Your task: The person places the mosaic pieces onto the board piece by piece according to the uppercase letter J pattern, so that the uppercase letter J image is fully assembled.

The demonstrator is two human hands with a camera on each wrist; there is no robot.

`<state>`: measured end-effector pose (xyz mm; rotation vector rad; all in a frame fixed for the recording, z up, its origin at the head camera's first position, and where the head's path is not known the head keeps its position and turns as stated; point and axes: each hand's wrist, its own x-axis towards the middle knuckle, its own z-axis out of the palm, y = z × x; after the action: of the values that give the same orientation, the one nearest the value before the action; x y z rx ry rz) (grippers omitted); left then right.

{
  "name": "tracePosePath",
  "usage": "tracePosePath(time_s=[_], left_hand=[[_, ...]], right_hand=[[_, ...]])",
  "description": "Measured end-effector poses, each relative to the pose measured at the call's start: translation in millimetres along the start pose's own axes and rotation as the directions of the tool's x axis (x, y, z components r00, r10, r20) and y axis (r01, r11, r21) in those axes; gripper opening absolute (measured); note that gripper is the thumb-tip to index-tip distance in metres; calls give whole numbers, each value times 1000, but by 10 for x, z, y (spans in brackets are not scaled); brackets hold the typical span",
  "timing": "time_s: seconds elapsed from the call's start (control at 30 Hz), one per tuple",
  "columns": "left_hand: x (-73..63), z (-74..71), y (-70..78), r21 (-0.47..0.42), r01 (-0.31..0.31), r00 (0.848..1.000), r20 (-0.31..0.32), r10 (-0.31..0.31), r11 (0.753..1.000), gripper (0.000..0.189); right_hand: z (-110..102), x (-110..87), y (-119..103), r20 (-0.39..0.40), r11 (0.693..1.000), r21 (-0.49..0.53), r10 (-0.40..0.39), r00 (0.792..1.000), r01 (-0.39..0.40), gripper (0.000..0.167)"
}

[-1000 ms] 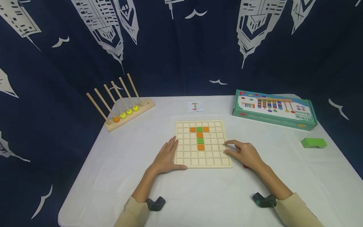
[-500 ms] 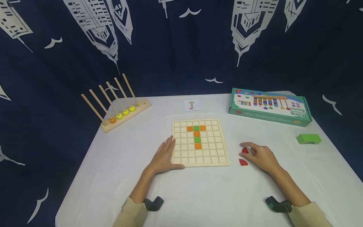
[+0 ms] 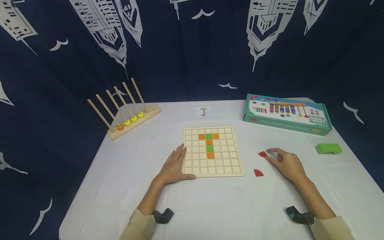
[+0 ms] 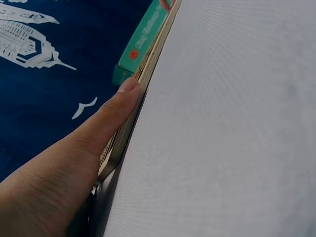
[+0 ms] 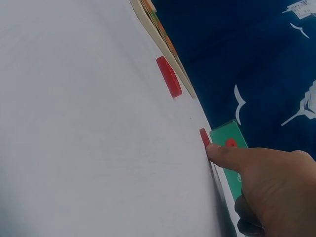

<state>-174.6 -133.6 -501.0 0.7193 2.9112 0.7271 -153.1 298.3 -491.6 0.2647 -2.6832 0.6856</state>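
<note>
A square wooden grid board (image 3: 223, 163) lies on the table, with orange and green square tiles (image 3: 209, 142) set in a T shape. My left hand (image 3: 173, 168) rests against its left side, fingers extended and thumb along the near edge. To the right of the board, my right hand (image 3: 286, 165) pinches the right end of a red quarter-circle piece (image 3: 262, 154) with thumb and index finger. A second red quarter-circle piece (image 3: 258, 173) lies nearer to me. In the right wrist view the thumb (image 5: 224, 154) touches the farther red piece (image 5: 204, 138); the index fingertip is hidden.
A small card (image 3: 204, 112) with a coloured letter-like pattern lies behind the board. A pegged wooden stand (image 3: 136, 122) with a few beads is at the back left. A green game box (image 3: 288, 115) and a green arched block (image 3: 328, 148) are on the right.
My right hand has moved right from the board's edge to the red pieces, and the farther piece has shifted slightly up and right. My left hand has stayed against the board.
</note>
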Motion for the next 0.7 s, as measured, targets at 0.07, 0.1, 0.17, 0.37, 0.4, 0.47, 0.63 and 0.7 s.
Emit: tracePosePath(time_s=[0.07,0.1,0.17,0.37,0.4,0.47,0.63,0.7], left_hand=[[0,-4,1,2,6,1000,7,-6,1000,126],[0,-6,3,2,10,1000,11,-10,1000,126],[1,-6,6,1,10,1000,11,-10,1000,126],[-5,-9,16,-10,13,1000,14,-13,1000,126],[-7,-9,15,-11,15,1000,13,-14,1000,126],[-8,-7,6,-4,15,1000,12,-15,1000,126],[-4,-7,1,-4,16,1000,14,-16,1000,126],[-1,-6,7,-5,16,1000,13,-16,1000,126]], right_hand=[[17,25,-10,21,1000,14,-2,1000,2,27],[27,37,-19,36,1000,26,-3,999,2,27],[47,58,-40,71,999,49,-3,998,-1,28],[111,95,-80,111,997,77,-11,994,2,29],[120,102,-97,113,997,83,-14,994,5,29],[143,124,-151,109,995,99,-37,993,26,28],[216,206,-447,140,978,180,-133,981,107,28],[266,241,-593,170,967,216,-175,970,136,28]])
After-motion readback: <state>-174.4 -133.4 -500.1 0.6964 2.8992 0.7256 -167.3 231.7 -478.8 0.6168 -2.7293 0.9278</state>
